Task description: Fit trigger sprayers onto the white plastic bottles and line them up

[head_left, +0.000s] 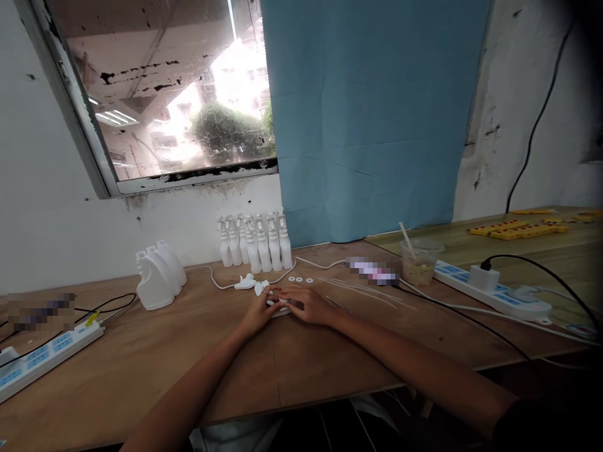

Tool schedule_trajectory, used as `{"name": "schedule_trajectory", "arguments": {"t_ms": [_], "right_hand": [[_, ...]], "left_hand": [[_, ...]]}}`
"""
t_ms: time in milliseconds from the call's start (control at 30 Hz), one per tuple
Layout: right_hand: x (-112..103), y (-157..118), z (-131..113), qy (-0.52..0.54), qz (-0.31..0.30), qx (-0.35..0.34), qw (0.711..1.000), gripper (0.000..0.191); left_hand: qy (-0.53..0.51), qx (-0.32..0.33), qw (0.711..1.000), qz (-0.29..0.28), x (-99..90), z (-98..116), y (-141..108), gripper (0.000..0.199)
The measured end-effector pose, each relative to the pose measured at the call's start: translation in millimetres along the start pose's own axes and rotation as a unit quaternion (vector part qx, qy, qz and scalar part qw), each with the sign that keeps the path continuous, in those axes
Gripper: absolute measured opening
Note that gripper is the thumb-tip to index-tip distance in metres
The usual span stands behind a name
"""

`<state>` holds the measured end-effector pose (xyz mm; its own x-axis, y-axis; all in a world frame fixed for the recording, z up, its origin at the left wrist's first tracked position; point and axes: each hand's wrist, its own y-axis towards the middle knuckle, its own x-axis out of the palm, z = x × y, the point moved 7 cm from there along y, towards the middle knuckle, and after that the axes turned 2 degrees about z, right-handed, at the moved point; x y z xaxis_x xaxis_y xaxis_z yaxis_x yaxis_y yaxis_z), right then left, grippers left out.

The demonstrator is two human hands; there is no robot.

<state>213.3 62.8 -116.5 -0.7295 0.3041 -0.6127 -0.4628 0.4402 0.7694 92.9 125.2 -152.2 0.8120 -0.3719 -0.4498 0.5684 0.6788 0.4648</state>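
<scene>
My left hand (257, 311) and my right hand (308, 304) meet at the middle of the brown table (235, 389). Their fingers bend round a small white piece (281, 311), largely hidden beneath them. A white spray head (245, 282) lies just left of the hands, and another white part (261, 287) touches or nearly touches the left fingers. Behind the right hand, white rings (300, 280) lie in a row. Thin white tubes (367, 289) are spread out to the right.
Several white spray bottles (257, 245) stand by the wall. White handled bottles (157, 279) are at left. Power strips (494, 295) with cables lie on both sides. A clear plastic cup (418, 263) with a straw stands at right, near yellow parts (527, 229).
</scene>
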Motion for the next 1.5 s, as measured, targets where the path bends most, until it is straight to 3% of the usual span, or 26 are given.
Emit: {"name": "schedule_trajectory", "arguments": {"t_ms": [167, 400, 500, 667, 900, 1133, 1233, 1300, 1367, 1433, 1500], "right_hand": [[0.8, -0.1, 4.3, 0.018, -0.002, 0.022, 1.0, 0.021], [7.4, -9.7, 21.4, 0.034, -0.08, 0.162, 0.983, 0.028], [9.8, -8.8, 18.2, 0.013, -0.115, 0.161, 0.98, 0.035], [11.6, -6.1, 16.3, 0.012, -0.112, 0.151, 0.982, 0.029], [15.7, -10.0, 25.3, 0.02, -0.094, 0.126, 0.987, 0.027], [14.3, -7.4, 21.8, 0.027, -0.132, 0.101, 0.986, 0.027], [4.7, -2.4, 31.2, 0.058, -0.133, 0.12, 0.982, 0.033], [-11.8, 1.0, 46.2, 0.059, -0.101, 0.15, 0.982, 0.04], [-34.6, -0.8, 69.0, -0.026, -0.071, 0.212, 0.974, 0.041], [-56.6, -11.3, 94.4, -0.171, -0.092, 0.297, 0.935, 0.035], [-73.4, -24.7, 112.1, -0.232, -0.12, 0.35, 0.9, 0.026]], "left_hand": [[0.005, -0.001, 1.0, 0.004, 0.2, 2.8, -0.7, 0.043], [0.063, 0.019, 0.998, -0.014, -2.4, 7.3, -2.6, 0.028], [0.148, 0.04, 0.988, -0.035, -3.1, 11.1, -5.7, 0.024], [0.246, 0.053, 0.966, -0.065, -0.8, 14.9, -9.8, 0.035], [0.211, 0.04, 0.975, -0.064, -0.6, 12.4, -9.0, 0.032], [0.181, 0.057, 0.98, -0.062, 0.6, 15.0, -10.1, 0.031], [0.188, 0.029, 0.98, -0.058, 0.0, 7.6, -10.0, 0.033], [0.194, 0.012, 0.98, -0.051, -1.1, 3.5, -9.8, 0.037], [0.196, 0.001, 0.98, -0.045, -2.0, 1.4, -9.3, 0.044], [0.2, -0.003, 0.979, -0.048, -1.3, 1.1, -8.6, 0.046], [0.205, -0.007, 0.977, -0.056, -0.1, 1.6, -7.9, 0.043]]}}
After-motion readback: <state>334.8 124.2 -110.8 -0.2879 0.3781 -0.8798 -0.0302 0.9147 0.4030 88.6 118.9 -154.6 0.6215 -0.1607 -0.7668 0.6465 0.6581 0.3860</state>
